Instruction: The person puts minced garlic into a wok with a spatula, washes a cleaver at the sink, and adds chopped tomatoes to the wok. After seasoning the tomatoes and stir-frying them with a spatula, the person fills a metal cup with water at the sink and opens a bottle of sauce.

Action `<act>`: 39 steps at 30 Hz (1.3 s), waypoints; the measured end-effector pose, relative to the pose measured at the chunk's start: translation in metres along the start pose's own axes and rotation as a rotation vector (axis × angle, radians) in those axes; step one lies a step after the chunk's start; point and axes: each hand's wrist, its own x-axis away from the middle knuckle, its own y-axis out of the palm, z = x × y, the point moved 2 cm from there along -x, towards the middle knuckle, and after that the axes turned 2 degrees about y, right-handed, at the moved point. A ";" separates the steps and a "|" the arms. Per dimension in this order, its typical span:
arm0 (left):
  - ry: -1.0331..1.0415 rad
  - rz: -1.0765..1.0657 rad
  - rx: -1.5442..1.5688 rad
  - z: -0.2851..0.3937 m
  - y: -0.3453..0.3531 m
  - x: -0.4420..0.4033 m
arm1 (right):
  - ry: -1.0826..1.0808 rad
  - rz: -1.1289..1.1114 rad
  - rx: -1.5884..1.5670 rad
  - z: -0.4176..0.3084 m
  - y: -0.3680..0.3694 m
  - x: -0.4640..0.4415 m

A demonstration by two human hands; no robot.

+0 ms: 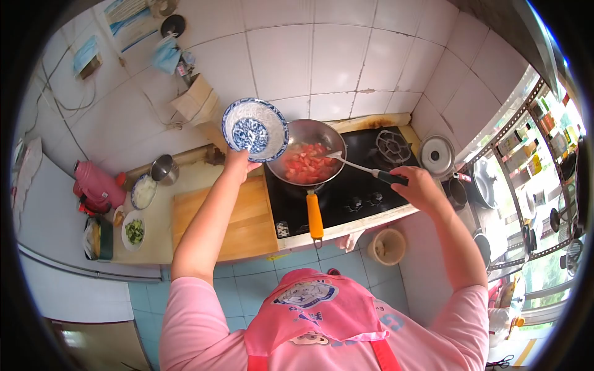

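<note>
My left hand (240,164) grips the rim of a blue-and-white patterned bowl (255,130), tilted on its side at the left edge of the pan, its inside showing and no food visible in it. The metal pan (298,131) stands on the black stove, its orange handle (315,216) pointing toward me. Red chopped pieces (304,166) lie in the pan. My right hand (416,185) is closed around the dark handle of a spatula (362,167), whose metal blade reaches into the pan by the red pieces.
A wooden board (226,216) lies left of the stove (365,182). Farther left are a plate of green pieces (133,230), a bowl of white food (144,191), a metal cup (164,169) and a pink kettle (102,185). A pot lid (437,156) leans right of the burner.
</note>
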 end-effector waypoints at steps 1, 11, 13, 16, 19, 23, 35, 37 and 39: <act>0.003 0.008 0.006 -0.008 -0.016 -0.001 | 0.012 -0.029 0.018 -0.014 -0.008 0.001; -0.094 -0.179 0.499 -0.060 -0.119 0.068 | 0.132 -0.261 0.248 -0.090 -0.009 -0.026; -0.066 -0.173 0.507 -0.066 -0.139 0.085 | -0.023 -0.160 0.270 -0.082 0.012 -0.037; -0.098 -0.132 0.518 -0.085 -0.178 0.112 | -0.054 -0.060 0.176 -0.074 0.050 -0.051; -0.104 -0.070 0.549 -0.107 -0.215 0.140 | -0.071 0.060 0.086 -0.055 0.079 -0.059; -0.086 0.055 0.556 -0.153 -0.263 0.164 | 0.029 0.125 0.054 -0.046 0.086 -0.067; -0.176 0.279 0.734 -0.239 -0.328 0.180 | -0.112 -0.156 0.251 -0.110 0.079 -0.073; -0.131 0.255 0.700 -0.243 -0.333 0.175 | -0.210 -0.101 0.336 -0.114 0.049 -0.060; -0.132 0.255 0.693 -0.244 -0.338 0.167 | -0.074 -0.104 0.356 -0.140 0.004 -0.042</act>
